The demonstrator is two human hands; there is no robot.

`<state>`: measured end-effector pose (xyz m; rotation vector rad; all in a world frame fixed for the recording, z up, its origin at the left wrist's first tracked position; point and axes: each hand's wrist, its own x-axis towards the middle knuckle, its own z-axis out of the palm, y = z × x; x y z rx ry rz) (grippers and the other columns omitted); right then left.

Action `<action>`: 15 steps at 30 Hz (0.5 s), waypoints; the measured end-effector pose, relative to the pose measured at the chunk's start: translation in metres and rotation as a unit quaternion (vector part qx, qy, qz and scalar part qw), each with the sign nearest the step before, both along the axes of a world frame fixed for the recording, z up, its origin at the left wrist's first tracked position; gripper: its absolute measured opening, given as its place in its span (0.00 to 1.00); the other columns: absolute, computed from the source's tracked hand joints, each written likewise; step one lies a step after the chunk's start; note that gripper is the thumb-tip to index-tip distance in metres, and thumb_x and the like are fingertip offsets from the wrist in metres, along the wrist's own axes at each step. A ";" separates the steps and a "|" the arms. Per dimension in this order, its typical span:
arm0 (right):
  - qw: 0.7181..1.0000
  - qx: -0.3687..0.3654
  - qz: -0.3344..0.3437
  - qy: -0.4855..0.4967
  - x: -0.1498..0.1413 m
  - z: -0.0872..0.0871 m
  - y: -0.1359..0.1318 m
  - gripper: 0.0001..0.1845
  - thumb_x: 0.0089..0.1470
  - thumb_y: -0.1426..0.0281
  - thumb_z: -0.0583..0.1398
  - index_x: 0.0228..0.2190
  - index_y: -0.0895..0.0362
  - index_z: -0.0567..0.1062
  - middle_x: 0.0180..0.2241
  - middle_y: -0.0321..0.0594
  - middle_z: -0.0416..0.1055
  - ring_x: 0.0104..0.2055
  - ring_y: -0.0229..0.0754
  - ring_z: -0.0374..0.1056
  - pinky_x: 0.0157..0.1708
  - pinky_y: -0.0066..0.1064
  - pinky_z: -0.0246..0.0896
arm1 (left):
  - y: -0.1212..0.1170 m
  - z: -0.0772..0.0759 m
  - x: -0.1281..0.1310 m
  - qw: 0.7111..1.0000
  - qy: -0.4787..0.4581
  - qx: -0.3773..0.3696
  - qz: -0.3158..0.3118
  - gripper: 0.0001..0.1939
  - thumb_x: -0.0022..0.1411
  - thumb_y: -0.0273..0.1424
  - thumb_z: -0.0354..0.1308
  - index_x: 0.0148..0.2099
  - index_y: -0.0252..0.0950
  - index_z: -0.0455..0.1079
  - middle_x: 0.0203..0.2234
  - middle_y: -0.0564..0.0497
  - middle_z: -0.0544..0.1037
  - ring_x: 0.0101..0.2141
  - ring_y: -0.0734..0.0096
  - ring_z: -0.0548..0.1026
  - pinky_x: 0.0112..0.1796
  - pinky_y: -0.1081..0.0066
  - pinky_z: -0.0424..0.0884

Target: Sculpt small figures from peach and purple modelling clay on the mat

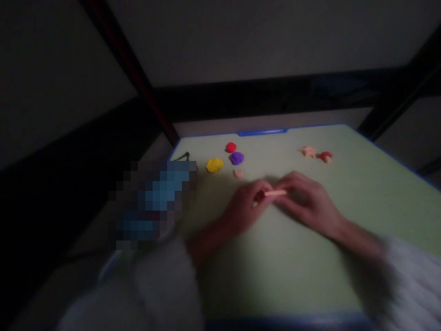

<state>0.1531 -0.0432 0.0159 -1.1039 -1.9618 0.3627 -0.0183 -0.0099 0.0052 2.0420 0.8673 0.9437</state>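
Between the fingertips of both hands, above the middle of the pale green table (275, 266), is a thin peach strip of modelling clay (275, 193). My left hand (246, 204) pinches its left end with curled fingers. From the other side, my right hand (310, 202) has thumb and fingers closed on the strip's right part. Just beyond my left hand lies a small pink clay lump (238, 174). Behind it sit a purple lump (237, 158), a red lump (231, 147) and a yellow lump (214, 165).
A peach clay piece with several points (308, 151) lies at the far right, beside a red and peach clay piece (325, 156). At the table's left edge, a bluish object (161, 197) is pixelated beyond recognition. A thin black item (186, 156) lies behind it.
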 end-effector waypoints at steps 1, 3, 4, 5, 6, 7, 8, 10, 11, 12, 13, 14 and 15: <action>1.000 0.021 0.000 -0.013 0.000 0.000 0.000 0.03 0.52 0.72 0.60 0.30 0.59 0.73 0.30 0.41 0.69 0.32 0.38 0.65 0.32 0.29 0.61 | 0.000 -0.001 0.000 1.000 0.007 0.004 0.003 0.07 0.57 0.32 0.55 0.32 0.33 0.67 0.23 0.55 0.71 0.24 0.80 0.66 0.27 0.78 0.60; 0.999 0.036 -0.004 -0.032 0.001 -0.001 -0.001 0.04 0.53 0.72 0.59 0.30 0.59 0.74 0.30 0.41 0.67 0.32 0.39 0.65 0.31 0.29 0.61 | 0.000 -0.001 0.000 1.000 0.020 0.012 0.008 0.08 0.56 0.33 0.56 0.31 0.33 0.68 0.22 0.55 0.71 0.24 0.80 0.65 0.26 0.77 0.60; 0.999 0.027 -0.003 -0.037 0.000 -0.001 -0.001 0.04 0.53 0.72 0.59 0.29 0.59 0.75 0.28 0.41 0.67 0.31 0.38 0.64 0.30 0.28 0.60 | 0.001 -0.001 0.000 1.000 0.021 0.014 0.011 0.08 0.56 0.34 0.57 0.31 0.33 0.68 0.22 0.55 0.71 0.24 0.80 0.65 0.27 0.77 0.60; 0.999 0.008 -0.002 -0.039 0.000 -0.002 -0.001 0.05 0.53 0.72 0.58 0.28 0.59 0.75 0.27 0.40 0.66 0.29 0.37 0.64 0.28 0.28 0.59 | 0.001 -0.001 0.000 1.000 0.016 0.015 0.014 0.08 0.55 0.33 0.58 0.31 0.33 0.68 0.22 0.55 0.71 0.24 0.80 0.66 0.27 0.77 0.61; 0.999 -0.018 0.002 -0.035 0.000 -0.002 0.000 0.06 0.53 0.71 0.58 0.27 0.59 0.74 0.26 0.39 0.66 0.28 0.37 0.63 0.27 0.27 0.59 | 0.001 -0.001 0.000 1.000 0.006 0.014 0.020 0.07 0.54 0.32 0.58 0.32 0.33 0.68 0.22 0.55 0.71 0.25 0.79 0.66 0.28 0.78 0.62; 0.998 -0.051 0.004 -0.022 0.000 -0.002 0.000 0.06 0.53 0.71 0.58 0.26 0.59 0.73 0.24 0.38 0.65 0.26 0.36 0.62 0.25 0.27 0.58 | 0.001 0.000 0.000 1.000 -0.006 0.012 0.028 0.06 0.54 0.32 0.59 0.32 0.33 0.68 0.23 0.55 0.71 0.25 0.79 0.67 0.28 0.78 0.63; 0.996 -0.088 0.004 -0.004 -0.001 -0.002 0.001 0.07 0.53 0.70 0.58 0.25 0.59 0.73 0.23 0.37 0.65 0.25 0.35 0.62 0.24 0.26 0.57 | 0.001 0.000 0.000 0.999 -0.019 0.010 0.037 0.06 0.54 0.31 0.58 0.33 0.34 0.67 0.24 0.55 0.72 0.26 0.79 0.68 0.29 0.78 0.63; 0.987 -0.157 0.002 0.040 0.001 0.000 0.004 0.09 0.52 0.67 0.59 0.25 0.59 0.72 0.22 0.36 0.66 0.24 0.35 0.61 0.23 0.26 0.57 | 0.002 0.001 0.000 0.998 -0.041 0.011 0.054 0.05 0.54 0.30 0.57 0.34 0.34 0.67 0.24 0.55 0.71 0.26 0.79 0.68 0.29 0.78 0.64; 0.981 -0.183 0.003 0.058 0.002 0.000 0.006 0.10 0.52 0.65 0.59 0.25 0.60 0.71 0.23 0.36 0.67 0.24 0.35 0.62 0.24 0.26 0.58 | 0.002 0.001 -0.001 0.997 -0.048 0.012 0.059 0.04 0.55 0.29 0.56 0.34 0.34 0.67 0.24 0.55 0.71 0.26 0.80 0.68 0.29 0.78 0.64; 0.977 -0.202 0.003 0.068 0.004 0.001 0.008 0.11 0.52 0.64 0.59 0.25 0.60 0.71 0.23 0.36 0.68 0.25 0.35 0.63 0.24 0.26 0.59 | 0.003 0.001 -0.001 0.997 -0.052 0.014 0.061 0.03 0.56 0.29 0.55 0.34 0.34 0.66 0.24 0.55 0.71 0.25 0.80 0.68 0.28 0.78 0.64; 0.974 -0.214 0.004 0.070 0.006 0.002 0.009 0.13 0.51 0.62 0.59 0.25 0.60 0.72 0.23 0.37 0.68 0.25 0.36 0.63 0.25 0.27 0.60 | 0.003 0.001 -0.001 0.997 -0.055 0.017 0.060 0.03 0.56 0.28 0.54 0.34 0.34 0.66 0.23 0.55 0.71 0.25 0.80 0.67 0.28 0.78 0.64; 0.973 -0.221 0.005 0.065 0.009 0.002 0.011 0.14 0.50 0.61 0.59 0.25 0.60 0.72 0.23 0.37 0.69 0.25 0.36 0.63 0.25 0.27 0.60 | 0.003 0.001 -0.001 0.997 -0.055 0.019 0.058 0.02 0.57 0.28 0.53 0.33 0.34 0.66 0.23 0.55 0.71 0.25 0.81 0.67 0.28 0.79 0.64; 0.973 -0.223 0.006 0.057 0.011 0.003 0.012 0.14 0.50 0.60 0.60 0.24 0.60 0.72 0.23 0.37 0.69 0.25 0.36 0.63 0.25 0.28 0.60 | 0.004 0.001 -0.001 0.997 -0.054 0.020 0.055 0.02 0.57 0.27 0.53 0.33 0.34 0.66 0.23 0.55 0.71 0.25 0.81 0.67 0.28 0.79 0.63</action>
